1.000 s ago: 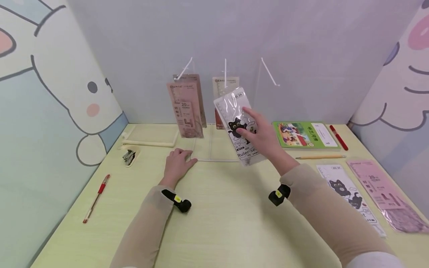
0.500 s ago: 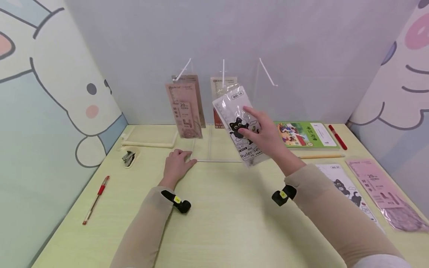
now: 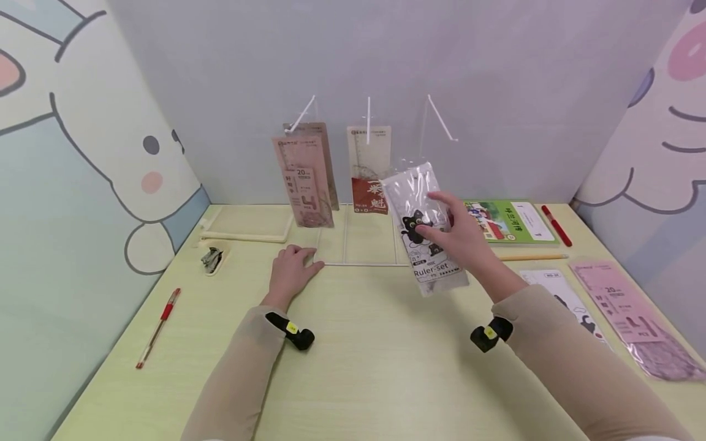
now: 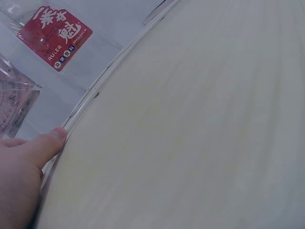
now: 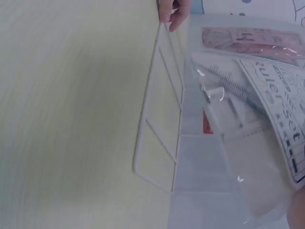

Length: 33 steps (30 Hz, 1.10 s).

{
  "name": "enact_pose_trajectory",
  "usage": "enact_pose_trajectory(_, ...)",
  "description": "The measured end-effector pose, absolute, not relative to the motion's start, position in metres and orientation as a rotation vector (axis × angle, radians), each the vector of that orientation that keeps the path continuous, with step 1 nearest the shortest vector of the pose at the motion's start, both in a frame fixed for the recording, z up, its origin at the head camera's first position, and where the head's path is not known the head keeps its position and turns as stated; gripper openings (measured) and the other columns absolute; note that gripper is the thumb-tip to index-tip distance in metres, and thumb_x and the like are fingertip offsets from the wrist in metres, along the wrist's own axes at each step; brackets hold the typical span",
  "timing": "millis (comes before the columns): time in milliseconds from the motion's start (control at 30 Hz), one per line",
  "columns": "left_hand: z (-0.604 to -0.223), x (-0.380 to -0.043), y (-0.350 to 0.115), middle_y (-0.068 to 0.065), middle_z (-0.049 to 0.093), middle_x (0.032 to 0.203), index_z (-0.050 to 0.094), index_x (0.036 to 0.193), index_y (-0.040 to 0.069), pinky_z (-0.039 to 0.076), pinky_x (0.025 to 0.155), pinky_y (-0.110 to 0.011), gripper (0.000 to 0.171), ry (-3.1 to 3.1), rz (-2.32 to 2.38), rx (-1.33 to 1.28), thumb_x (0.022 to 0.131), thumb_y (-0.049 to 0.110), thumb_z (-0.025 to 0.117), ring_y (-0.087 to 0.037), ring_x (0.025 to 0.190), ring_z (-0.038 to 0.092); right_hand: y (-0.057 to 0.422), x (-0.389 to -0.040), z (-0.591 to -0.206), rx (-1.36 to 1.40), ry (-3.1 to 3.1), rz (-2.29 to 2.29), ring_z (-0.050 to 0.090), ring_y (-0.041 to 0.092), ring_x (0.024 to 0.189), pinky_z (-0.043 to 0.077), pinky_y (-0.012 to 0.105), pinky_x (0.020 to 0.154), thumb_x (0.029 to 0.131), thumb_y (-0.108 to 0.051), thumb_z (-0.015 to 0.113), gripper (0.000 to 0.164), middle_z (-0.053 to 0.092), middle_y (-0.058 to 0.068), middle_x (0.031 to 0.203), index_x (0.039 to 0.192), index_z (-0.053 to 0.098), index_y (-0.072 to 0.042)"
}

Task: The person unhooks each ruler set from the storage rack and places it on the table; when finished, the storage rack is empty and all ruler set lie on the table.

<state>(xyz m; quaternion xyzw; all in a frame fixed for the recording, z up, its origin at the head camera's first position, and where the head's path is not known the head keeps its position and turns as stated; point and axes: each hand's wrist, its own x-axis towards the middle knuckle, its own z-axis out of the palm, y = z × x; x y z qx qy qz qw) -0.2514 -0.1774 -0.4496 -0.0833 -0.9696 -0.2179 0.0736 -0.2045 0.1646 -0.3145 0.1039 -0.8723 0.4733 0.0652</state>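
My left hand grips the front left corner of the white wire display rack, its thumb against the wire in the left wrist view. In my right hand is a ruler set in a clear bag with a black-cat card, pinched between thumb and fingers. It tilts in front of the rack, below the right hook. Pink ruler sets hang on the left hook. One cream-and-red ruler set hangs from the middle hook. In the right wrist view the held bag's clear lower end shows rulers inside.
On the right lie another cat ruler set, a pink ruler set, a green book, a pencil and a red marker. A mesh pouch, an eraser and a red pen lie left.
My right hand has carried the cat ruler set right and down, away from the middle hook, uncovering the cream-and-red ruler set there. My left hand has stayed at the rack's corner.
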Motion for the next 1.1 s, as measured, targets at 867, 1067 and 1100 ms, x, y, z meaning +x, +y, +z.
enact_pose_trajectory(867, -0.452, -0.251, -0.178, -0.016, 0.052, 0.117, 0.063, 0.121, 0.014, 0.035, 0.088, -0.05, 0.048, -2.883, -0.66, -0.261, 0.087, 0.048, 0.061, -0.035, 0.105, 0.047, 0.25, -0.183, -0.384, 0.204, -2.906, 1.232, 0.055, 0.038, 0.102, 0.048, 0.046, 0.078, 0.089, -0.036, 0.063, 0.078, 0.037, 0.03, 0.134, 0.149, 0.017, -0.016)
enact_pose_trajectory(1067, -0.45, -0.251, -0.178, -0.016, 0.052, 0.118, 0.062, 0.123, 0.014, 0.035, 0.088, -0.05, 0.049, -2.897, -0.651, -0.265, 0.088, 0.048, 0.059, -0.034, 0.106, 0.046, 0.266, -0.177, -0.392, 0.197, -2.995, 1.251, 0.042, 0.042, 0.116, 0.034, 0.058, 0.092, 0.09, -0.043, 0.06, 0.082, 0.025, 0.03, 0.144, 0.151, 0.011, -0.018)
enact_pose_trajectory(1100, -0.45, -0.251, -0.178, -0.016, 0.052, 0.118, 0.062, 0.123, 0.014, 0.035, 0.088, -0.05, 0.049, -2.894, -0.65, -0.268, 0.088, 0.049, 0.059, -0.034, 0.105, 0.046, 0.268, -0.176, -0.393, 0.193, -3.013, 1.245, 0.041, 0.041, 0.116, 0.033, 0.058, 0.092, 0.09, -0.044, 0.059, 0.082, 0.024, 0.03, 0.145, 0.151, 0.01, -0.019)
